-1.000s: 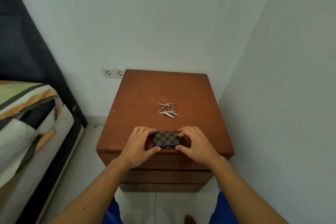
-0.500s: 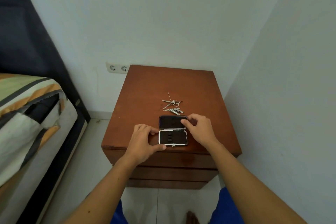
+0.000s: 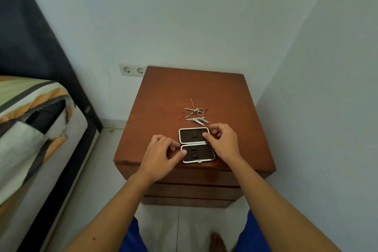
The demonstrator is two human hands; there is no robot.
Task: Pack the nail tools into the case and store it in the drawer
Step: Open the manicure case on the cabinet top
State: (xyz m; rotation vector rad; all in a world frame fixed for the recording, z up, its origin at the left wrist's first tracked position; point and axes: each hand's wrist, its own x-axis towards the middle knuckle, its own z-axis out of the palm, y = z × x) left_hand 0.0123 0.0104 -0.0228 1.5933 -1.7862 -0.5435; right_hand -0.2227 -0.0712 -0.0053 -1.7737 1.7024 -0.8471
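A person's two hands rest at an opened case (image 3: 196,145) lying flat near the front edge of a brown wooden nightstand (image 3: 163,96) at the centre of the frame; the left hand (image 3: 158,156) touches the lower half's left rim with thumb and loosely curled fingers; the right hand (image 3: 224,142) rests its thumb on the upper half, fingers curled, gripping nothing clearly. The silver nail tools (image 3: 196,114) lie loose just above the case; a striped bed (image 3: 30,129) fills the left edge, a double wall socket (image 3: 133,70) sits upper left of the nightstand.
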